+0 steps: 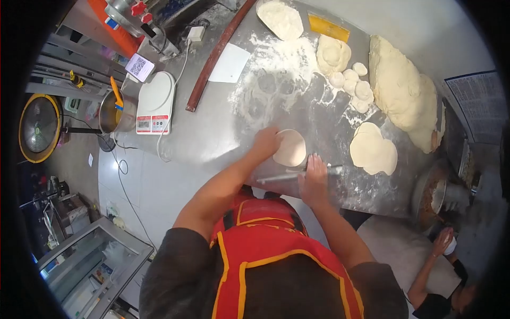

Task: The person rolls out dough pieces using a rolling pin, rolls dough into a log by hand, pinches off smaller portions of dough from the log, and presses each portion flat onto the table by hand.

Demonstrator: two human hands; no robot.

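A round, flat dough disc [290,148] lies on the metal table near its front edge. My left hand [267,142] is at the disc's left edge; its fingers are blurred, so their closing on the dough is unclear. Just below the disc, a thin rolling pin [281,177] lies crosswise. My right hand [314,173] rests over the pin's right part, palm down with the fingers stretched out. Several flat dough rounds [373,149] overlap to the right.
Beyond are a large dough mass [401,90], small dough pieces [357,85], a flour container [281,20] and a yellow scraper [329,27]. A white scale [155,101] and a red-brown stick [218,56] lie left. A co-worker's hand [442,242] holds something white at lower right.
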